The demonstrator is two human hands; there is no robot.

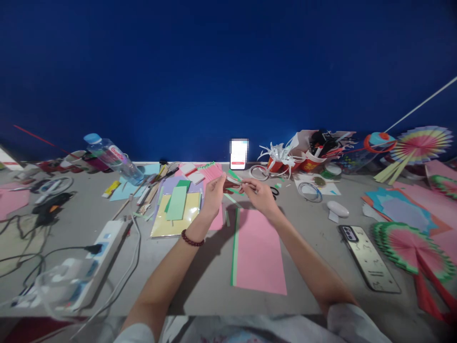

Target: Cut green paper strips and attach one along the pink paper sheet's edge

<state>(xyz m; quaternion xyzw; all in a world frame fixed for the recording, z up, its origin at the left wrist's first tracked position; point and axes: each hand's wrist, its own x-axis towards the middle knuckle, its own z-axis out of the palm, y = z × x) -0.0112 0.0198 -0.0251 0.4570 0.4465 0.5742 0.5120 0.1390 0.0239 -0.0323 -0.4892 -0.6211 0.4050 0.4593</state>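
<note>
Both my hands are raised over the grey table (pixel 214 281), meeting above its middle. My left hand (pixel 214 194), with a dark red bead bracelet at the wrist, is closed in a pinch on one end of a thin pale strip (pixel 235 181). My right hand (pixel 260 195) pinches the other end of the same strip. A small green paper piece (pixel 234 175) shows just behind the fingers. Below the hands lies a pink paper sheet (pixel 259 250) with a green strip (pixel 234 247) along its left edge.
Stacked yellow, green and purple sheets (pixel 176 212) lie left of the hands. A water bottle (pixel 112 157), power strip (pixel 96 257) and cables sit at left. A lit phone (pixel 238 155) stands at the back. Another phone (pixel 369 257), folded paper fans (pixel 410 243), cups and tape rolls are at right.
</note>
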